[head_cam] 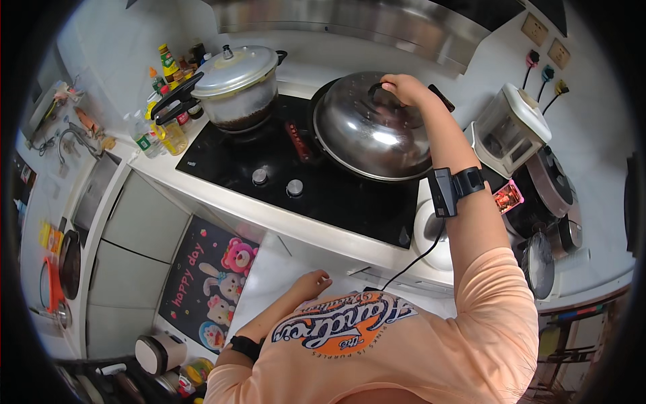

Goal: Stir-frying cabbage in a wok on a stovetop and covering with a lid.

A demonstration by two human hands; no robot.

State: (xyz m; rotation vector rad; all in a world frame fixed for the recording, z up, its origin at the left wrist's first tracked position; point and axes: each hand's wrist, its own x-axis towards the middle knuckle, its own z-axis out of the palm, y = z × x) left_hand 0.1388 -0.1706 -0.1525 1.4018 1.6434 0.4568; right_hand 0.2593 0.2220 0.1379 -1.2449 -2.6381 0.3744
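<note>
My right hand (pixel 402 90) is closed around the dark handle of a domed metal wok lid (pixel 373 131). The lid covers a dark wok on the right side of a black glass cooktop (pixel 348 207); whatever is inside is hidden. My left hand (pixel 310 284) hangs low in front of my body, holding nothing visible, its fingers loosely bent. A pressure cooker (pixel 237 91) with its lid on stands on the left of the cooktop. Between the two vessels lies a reddish-brown wok handle or similar grip (pixel 298 141). Two round knobs (pixel 277 183) sit near the cooktop's front edge.
Sauce and oil bottles (pixel 171 126) crowd the counter left of the cooktop. A blender-like appliance (pixel 512 129), a phone with a pink edge (pixel 508 197), a white bowl (pixel 434 252) and a rice cooker (pixel 547 187) stand to the right. A range hood (pixel 348 30) hangs behind.
</note>
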